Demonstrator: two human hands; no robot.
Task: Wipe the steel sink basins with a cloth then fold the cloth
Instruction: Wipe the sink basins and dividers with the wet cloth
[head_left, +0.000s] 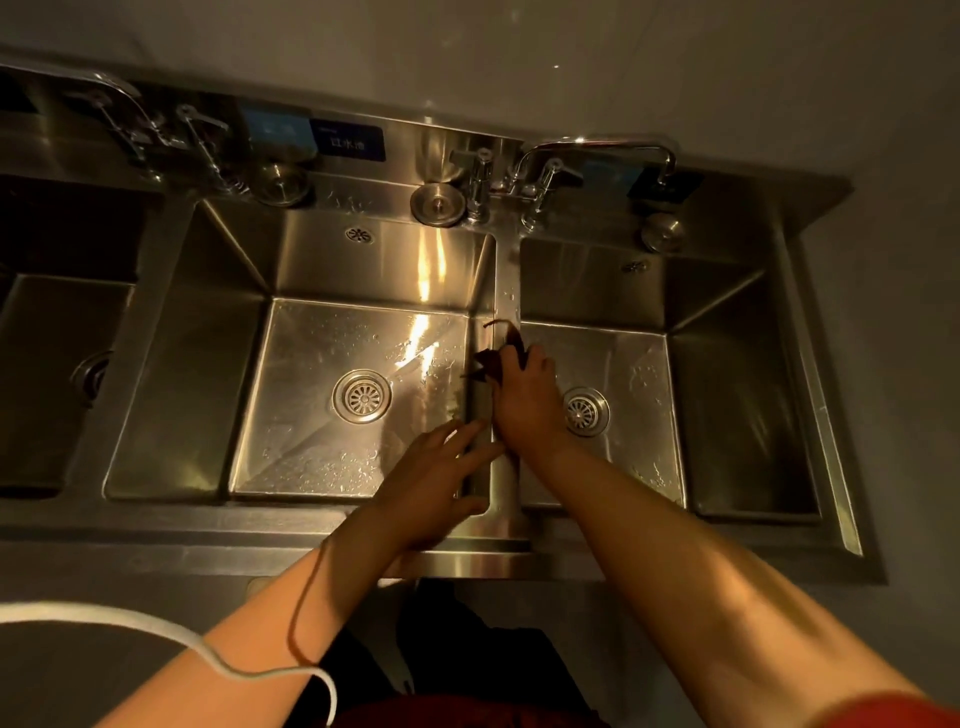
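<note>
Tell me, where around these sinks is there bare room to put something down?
The front rim left of the left hand is bare. So is the middle basin floor around its drain. The back ledge is crowded with taps and plugs; the right hand and cloth occupy the divider.

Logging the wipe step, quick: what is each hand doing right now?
Left hand: open, fingers spread, empty, by the divider.
Right hand: closed on the dark cloth, at the divider.
</note>
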